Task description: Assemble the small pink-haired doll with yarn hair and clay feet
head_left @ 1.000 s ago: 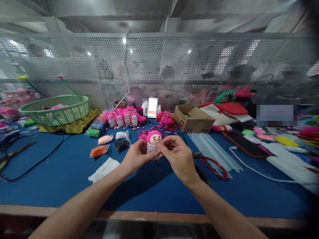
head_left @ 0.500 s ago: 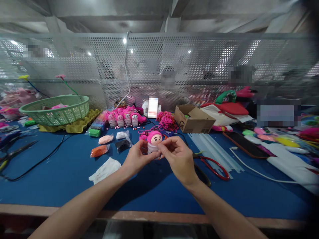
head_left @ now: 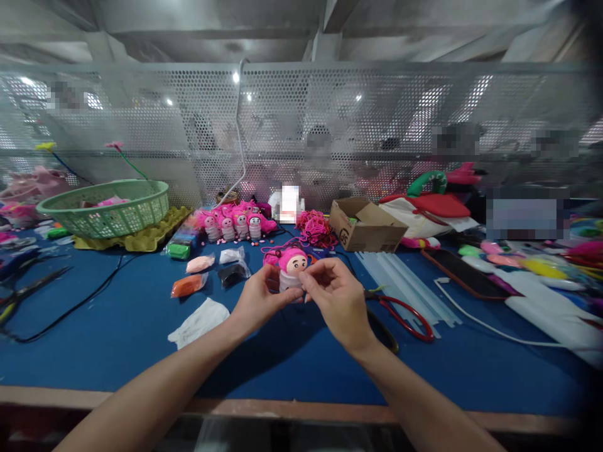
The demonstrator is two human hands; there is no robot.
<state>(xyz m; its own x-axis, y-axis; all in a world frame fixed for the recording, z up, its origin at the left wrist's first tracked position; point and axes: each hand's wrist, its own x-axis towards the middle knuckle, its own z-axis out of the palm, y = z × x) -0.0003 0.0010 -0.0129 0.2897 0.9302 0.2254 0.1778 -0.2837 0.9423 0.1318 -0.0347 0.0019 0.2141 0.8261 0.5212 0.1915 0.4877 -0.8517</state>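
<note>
A small doll (head_left: 293,265) with pink hair, a painted face and a pale body stands over the blue table (head_left: 117,326) at the centre. My left hand (head_left: 260,299) is closed round its body from the left. My right hand (head_left: 335,300) pinches at the doll's front just under the face, thumb and forefinger pressed together; what they pinch is too small to make out.
Several finished pink dolls (head_left: 233,225) stand behind. Clay packets (head_left: 188,285) and a white cloth (head_left: 198,320) lie to the left, a green basket (head_left: 106,207) far left. Red-handled scissors (head_left: 405,317), clear sticks (head_left: 400,282) and a cardboard box (head_left: 365,226) lie to the right.
Both hands have stayed on the doll; the right fingers have shifted slightly down and left along its front.
</note>
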